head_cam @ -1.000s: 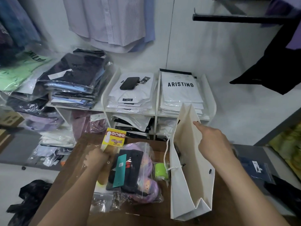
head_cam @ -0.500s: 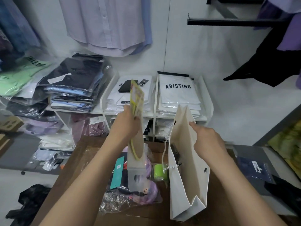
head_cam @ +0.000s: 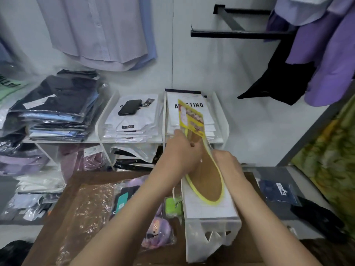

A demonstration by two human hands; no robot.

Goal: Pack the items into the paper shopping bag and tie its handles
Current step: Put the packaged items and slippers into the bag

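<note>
Since the pack point(head_cam: 192, 120) was lifted from the far side of the table point(head_cam: 73, 181) a second ago, it has been carried rightwards and is now held, tilted, at the bag point(head_cam: 211, 210), which stands near the table's right edge. The pack is clasped at its middle by the left grip point(head_cam: 182, 154), with fingers curled round it. The right grip point(head_cam: 228, 164), seen earlier at the bag's rim with a finger extended, has been brought against the pack's right side at the bag's mouth. Its fingers are hidden behind the pack, so what is held there cannot be told. The pack's lower end is seen against the bag's white wall, but whether it is already inside the mouth cannot be settled. Insertion is judged to be under way, with only a downward slide needed. Left of the bag, around the table's middle, a green roll point(head_cam: 172, 208), a purple packet point(head_cam: 159, 231), a dark packet point(head_cam: 130, 191) and a glitter sachet point(head_cam: 90, 208) are left unpacked, so much packing is outstanding and the tying is not yet begun
</note>
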